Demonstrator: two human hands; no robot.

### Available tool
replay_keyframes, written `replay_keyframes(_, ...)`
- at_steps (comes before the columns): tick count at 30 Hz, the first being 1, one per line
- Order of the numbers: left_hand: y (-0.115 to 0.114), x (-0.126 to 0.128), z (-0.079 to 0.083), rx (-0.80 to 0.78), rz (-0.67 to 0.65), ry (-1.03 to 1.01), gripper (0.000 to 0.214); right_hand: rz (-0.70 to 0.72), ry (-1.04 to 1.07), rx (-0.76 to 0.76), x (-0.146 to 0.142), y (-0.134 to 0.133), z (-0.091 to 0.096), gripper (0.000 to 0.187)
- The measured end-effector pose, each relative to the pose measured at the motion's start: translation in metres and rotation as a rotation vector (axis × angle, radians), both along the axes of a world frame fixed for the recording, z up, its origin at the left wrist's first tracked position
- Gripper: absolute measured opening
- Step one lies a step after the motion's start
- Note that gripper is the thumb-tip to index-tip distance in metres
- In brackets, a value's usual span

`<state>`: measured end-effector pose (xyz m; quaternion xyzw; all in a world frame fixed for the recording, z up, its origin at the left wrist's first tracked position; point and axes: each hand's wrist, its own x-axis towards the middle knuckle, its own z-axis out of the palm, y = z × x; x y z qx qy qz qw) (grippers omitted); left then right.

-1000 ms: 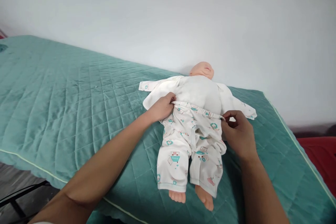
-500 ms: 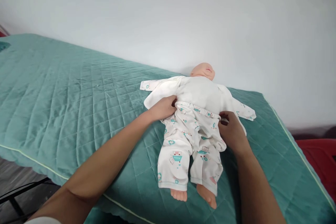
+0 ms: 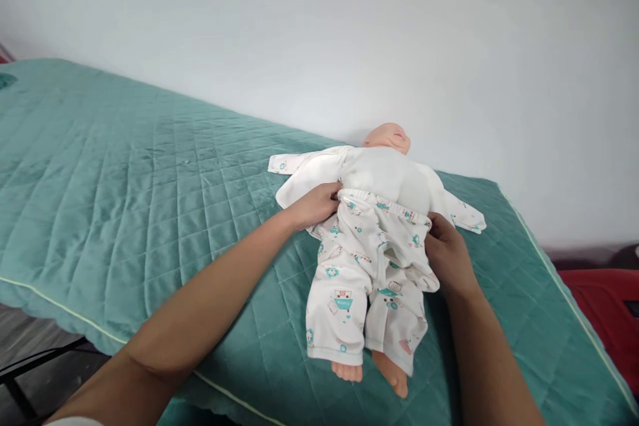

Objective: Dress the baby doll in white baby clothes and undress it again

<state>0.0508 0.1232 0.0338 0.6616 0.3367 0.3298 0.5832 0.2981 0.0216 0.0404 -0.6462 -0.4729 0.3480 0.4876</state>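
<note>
The baby doll's (image 3: 384,174) printed trousers (image 3: 344,273) lie at the left hand's (image 3: 315,205) four o'clock, the right hand's (image 3: 450,254) nine; both, fingers nearly closed, pinch the elasticated waistband (image 3: 373,200).

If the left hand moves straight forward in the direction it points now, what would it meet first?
The left hand, at the waistband of the pants, would probably meet the doll's white belly first, just above that waistband. Depth is hard to judge from this one view.
</note>
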Motion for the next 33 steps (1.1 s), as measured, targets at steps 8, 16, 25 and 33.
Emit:
replay_keyframes(8,0.004,0.008,-0.007,-0.162,0.076,-0.173,0.029,0.003,0.098,-0.038,-0.001,0.0,-0.001,0.025)
replay_keyframes(16,0.003,0.002,-0.004,0.044,0.076,0.027,0.022,-0.068,0.049,-0.015,0.002,0.003,-0.012,0.03)
replay_keyframes(25,0.001,-0.005,0.001,0.291,0.473,0.089,0.021,-0.093,0.01,0.279,-0.01,-0.003,0.003,0.018)
replay_keyframes(33,-0.009,-0.006,0.014,0.631,0.27,0.026,0.006,0.184,-0.237,0.306,-0.002,-0.005,0.002,0.022)
